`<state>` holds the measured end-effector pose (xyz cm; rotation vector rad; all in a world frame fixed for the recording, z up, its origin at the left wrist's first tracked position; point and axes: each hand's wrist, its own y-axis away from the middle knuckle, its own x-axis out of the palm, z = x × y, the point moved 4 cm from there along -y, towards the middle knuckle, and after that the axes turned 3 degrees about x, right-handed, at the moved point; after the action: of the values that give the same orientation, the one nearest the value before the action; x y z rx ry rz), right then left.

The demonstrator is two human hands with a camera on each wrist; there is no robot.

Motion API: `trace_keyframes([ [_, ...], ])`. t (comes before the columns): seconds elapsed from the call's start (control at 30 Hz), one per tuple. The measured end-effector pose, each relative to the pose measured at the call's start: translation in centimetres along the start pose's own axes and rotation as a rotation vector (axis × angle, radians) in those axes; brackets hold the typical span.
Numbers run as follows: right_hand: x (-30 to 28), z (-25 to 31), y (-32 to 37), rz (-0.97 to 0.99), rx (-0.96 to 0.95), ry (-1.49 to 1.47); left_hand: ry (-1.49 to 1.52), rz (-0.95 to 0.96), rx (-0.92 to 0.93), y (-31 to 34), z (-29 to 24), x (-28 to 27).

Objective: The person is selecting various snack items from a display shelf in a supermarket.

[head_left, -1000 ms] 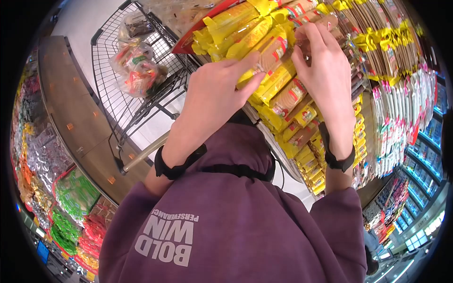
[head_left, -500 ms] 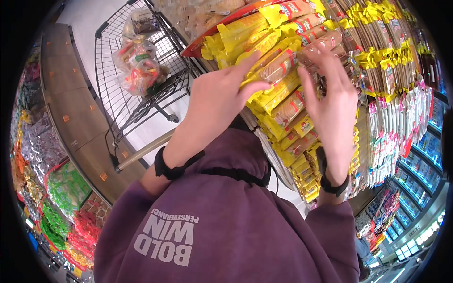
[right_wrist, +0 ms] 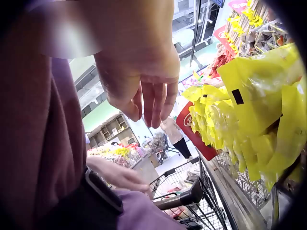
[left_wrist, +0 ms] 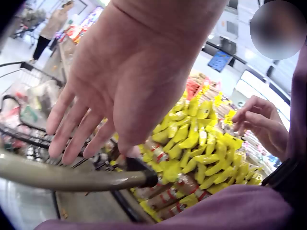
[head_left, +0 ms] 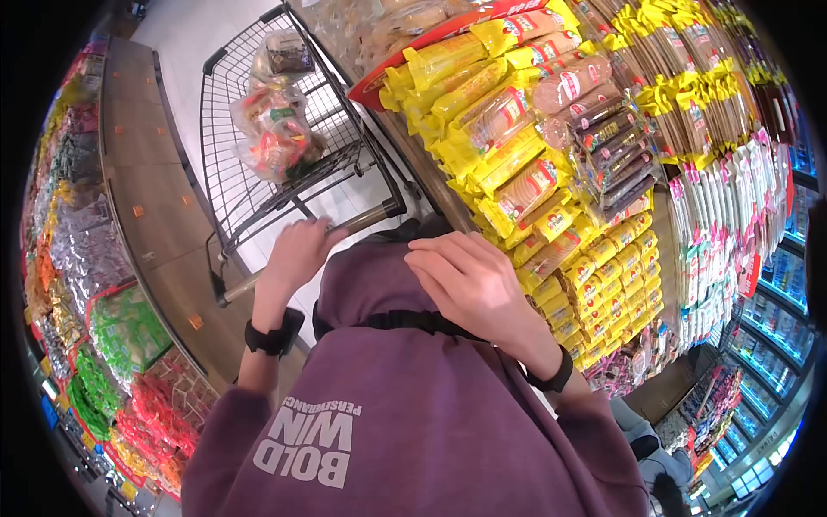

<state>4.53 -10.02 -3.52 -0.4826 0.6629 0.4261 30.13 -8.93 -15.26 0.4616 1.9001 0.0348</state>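
Note:
In the head view my left hand [head_left: 297, 257] is over the cart handle [head_left: 366, 218]. The left wrist view shows its palm and extended fingers [left_wrist: 72, 127] just above the handle bar [left_wrist: 72, 178], not wrapped round it. My right hand [head_left: 472, 280] hangs in front of the purple top [head_left: 370, 284], fingers loosely bent with nothing in them, left of the yellow packets [head_left: 525, 185]. The shopping cart [head_left: 215, 129] carries bagged goods [head_left: 277, 129].
Stacked yellow packets [right_wrist: 254, 91] fill the display on the right. A wooden ledge [head_left: 146, 155] and bagged snacks [head_left: 129, 332] line the left side. Another person [left_wrist: 53, 24] stands beyond the cart; part of someone shows at the head view's lower right.
Both hands have drawn back from the packets toward my body. The left has come down over the cart handle, and the right has moved left and down, in front of my waist.

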Motion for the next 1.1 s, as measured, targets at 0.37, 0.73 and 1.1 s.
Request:
trace_keyframes([
  [0.37, -5.6, -1.6, 4.3, -0.202, 0.185, 0.225, -0.004, -0.066, -0.368, 1.3, 4.3, 6.9],
  [0.73, -8.5, -5.9, 7.3, -0.175, 0.517, 0.346, -0.049, -0.217, -0.429, 1.5, 2.2, 7.8],
  [1.1, -12.2, -2.2, 11.9, -0.277, 0.510, 0.092, 0.885, -0.419, -0.080, 2.9, -12.3, 4.6],
])
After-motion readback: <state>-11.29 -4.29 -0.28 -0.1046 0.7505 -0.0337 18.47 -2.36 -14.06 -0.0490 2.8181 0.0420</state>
